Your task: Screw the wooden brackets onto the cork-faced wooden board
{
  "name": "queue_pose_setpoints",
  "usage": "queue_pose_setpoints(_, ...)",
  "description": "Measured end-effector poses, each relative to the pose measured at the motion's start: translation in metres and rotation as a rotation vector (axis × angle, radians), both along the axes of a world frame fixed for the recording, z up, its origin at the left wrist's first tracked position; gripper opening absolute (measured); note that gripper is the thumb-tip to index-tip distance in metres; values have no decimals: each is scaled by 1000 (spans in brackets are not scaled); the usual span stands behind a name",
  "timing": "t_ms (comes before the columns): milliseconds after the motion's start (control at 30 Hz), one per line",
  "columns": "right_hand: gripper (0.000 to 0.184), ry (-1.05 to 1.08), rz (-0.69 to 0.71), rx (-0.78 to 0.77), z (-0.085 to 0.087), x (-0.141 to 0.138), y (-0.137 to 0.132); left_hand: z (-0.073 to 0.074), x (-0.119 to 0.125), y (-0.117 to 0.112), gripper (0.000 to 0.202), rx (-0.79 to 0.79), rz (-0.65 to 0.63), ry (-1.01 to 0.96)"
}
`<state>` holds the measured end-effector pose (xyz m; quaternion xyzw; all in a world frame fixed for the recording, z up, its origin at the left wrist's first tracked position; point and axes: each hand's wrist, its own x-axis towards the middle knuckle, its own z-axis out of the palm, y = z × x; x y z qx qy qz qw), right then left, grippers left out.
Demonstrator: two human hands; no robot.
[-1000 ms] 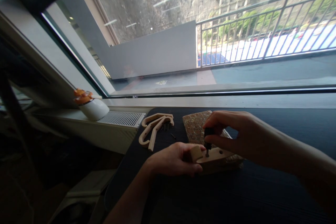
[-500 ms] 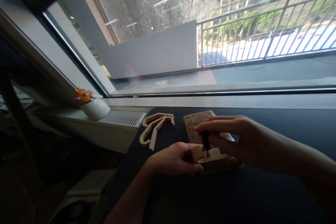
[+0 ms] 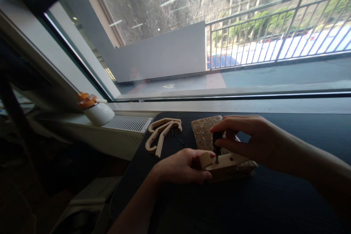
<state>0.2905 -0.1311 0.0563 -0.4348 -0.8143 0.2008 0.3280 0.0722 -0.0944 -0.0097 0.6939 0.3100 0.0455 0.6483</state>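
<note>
At my ten o'clock, a rounded white, orange-topped container [image 3: 99, 114] sits on a slotted pale radiator [image 3: 127, 124]; grey metal railing [image 3: 289, 30] outside at my one!

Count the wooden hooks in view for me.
At least 3: one wooden hook gripped at one end by the left hand; at least two overlapping hooks on the table, beside the loose screws. Their overlap may hide another.

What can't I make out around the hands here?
In the head view:
- Black driver: tip hidden where it meets the wooden hook.
- Left hand: some fingers hidden behind the hook.
- Loose fastener: too small to tell screw from nail.
- Right forearm: cut off by the right edge.
</note>
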Motion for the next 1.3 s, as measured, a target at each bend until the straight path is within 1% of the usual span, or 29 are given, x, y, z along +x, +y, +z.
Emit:
queue_pose_setpoints(133, 18, -3, -2, 40, -1, -2, 1, 1, 0, -1, 44, 4, 5, 10)
queue_pose_setpoints(200, 20, 0, 15, 29, -1, -3, 1, 0, -1, -1, 43, 19, 0, 8)
queue_pose_setpoints(400, 27, 39, 133, -15, 0, -3, -2, -1, -2, 0, 27, 52, -14, 10)
queue_pose_setpoints(500, 31, 19, 149, -7, -1, -3, -3, -2, -3, 0, 26, 49, -11, 6)
queue_pose_setpoints(633, 28, -11, 84, 22, -1, -1, -2, -3, -2, 0, 30, 49, -7, 9)
queue_pose_setpoints(767, 22, -25, 26, 8, 1, -2, -3, -1, -2, 0, 35, 70, -10, 25)
queue_pose_setpoints(867, 18, -32, -19, -8, 0, -1, -2, -1, -2, 0, 37, 59, -12, 5)
queue_pose_setpoints(1033, 23, 17, -26, -88, -7, -3, 3, -2, -2, 0, 36, 70, -14, -1)
queue_pose_setpoints(1167, 21, 21, -38, -87, -8, -6, 4, -2, -3, 0, 37, 75, -18, 10)
queue_pose_setpoints(1300, 22, 32, -10, -57, -6, -6, 4, 0, -1, 0, 38, 61, -10, 13)
